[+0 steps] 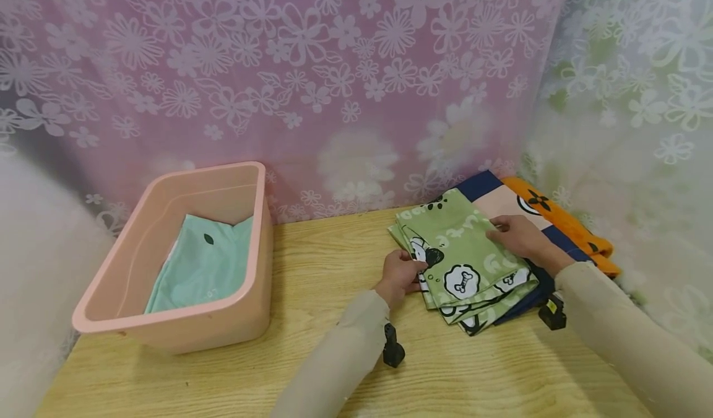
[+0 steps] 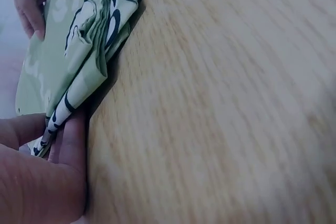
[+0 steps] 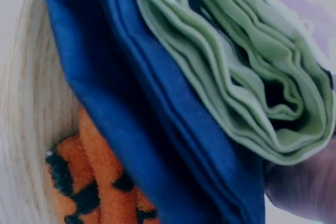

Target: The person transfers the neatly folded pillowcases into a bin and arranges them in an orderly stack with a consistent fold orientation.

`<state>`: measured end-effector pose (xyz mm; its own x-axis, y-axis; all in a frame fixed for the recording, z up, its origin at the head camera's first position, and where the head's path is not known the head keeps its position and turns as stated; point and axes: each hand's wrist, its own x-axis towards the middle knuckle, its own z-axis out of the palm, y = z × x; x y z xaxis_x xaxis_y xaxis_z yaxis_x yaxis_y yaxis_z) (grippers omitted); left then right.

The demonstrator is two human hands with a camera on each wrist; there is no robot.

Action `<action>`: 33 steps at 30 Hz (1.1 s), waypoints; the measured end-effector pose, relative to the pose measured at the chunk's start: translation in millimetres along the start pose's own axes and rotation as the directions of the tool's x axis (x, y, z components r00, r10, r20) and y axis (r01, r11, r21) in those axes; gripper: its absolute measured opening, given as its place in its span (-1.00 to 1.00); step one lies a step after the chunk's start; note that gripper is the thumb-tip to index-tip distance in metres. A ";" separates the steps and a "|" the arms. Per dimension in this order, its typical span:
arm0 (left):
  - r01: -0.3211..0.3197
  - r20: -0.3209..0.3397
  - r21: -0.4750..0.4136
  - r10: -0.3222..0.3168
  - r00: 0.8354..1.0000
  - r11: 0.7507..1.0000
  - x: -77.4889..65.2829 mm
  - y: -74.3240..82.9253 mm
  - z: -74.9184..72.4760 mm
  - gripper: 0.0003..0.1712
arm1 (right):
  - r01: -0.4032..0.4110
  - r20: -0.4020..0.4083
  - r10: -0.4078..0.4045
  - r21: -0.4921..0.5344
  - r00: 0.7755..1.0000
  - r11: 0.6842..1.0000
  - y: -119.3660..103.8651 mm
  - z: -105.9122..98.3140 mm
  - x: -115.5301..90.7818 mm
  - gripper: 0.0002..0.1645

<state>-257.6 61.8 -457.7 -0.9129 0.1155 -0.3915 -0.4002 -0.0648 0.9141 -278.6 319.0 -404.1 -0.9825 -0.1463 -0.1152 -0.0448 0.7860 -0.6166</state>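
A folded green cloth [image 1: 459,235] printed with black-and-white pictures lies at the right of the table, on top of a folded navy and pale pink cloth [image 1: 480,186]. My left hand [image 1: 397,275] pinches its left edge; in the left wrist view the thumb is above and the fingers [image 2: 73,140] are under the fold. On the opposite side, my right hand [image 1: 520,237] grips the green cloth's right edge. The right wrist view shows the layered green folds [image 3: 220,72] over the blue ones [image 3: 131,93], with part of the hand at the lower right.
An orange cloth [image 1: 579,229] with dark marks sticks out from the pile's right side, by the floral side curtain [image 1: 629,127]. A pink plastic basin [image 1: 262,282] stands at the left of the wooden table [image 1: 328,244], with a mint green cloth [image 1: 206,269] inside.
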 end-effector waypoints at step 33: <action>-0.243 0.040 0.233 0.241 0.970 0.942 -41.7 58.0 -49.6 -0.47 | 0.094 0.070 -0.114 0.239 0.991 0.966 -81.9 -24.6 -31.0 -0.21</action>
<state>-246.7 4.1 -393.6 -0.9784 0.1361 -0.1555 -0.1361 0.1421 0.9805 -248.9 274.0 -330.8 -0.9559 -0.2767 -0.0988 -0.0923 0.6023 -0.7929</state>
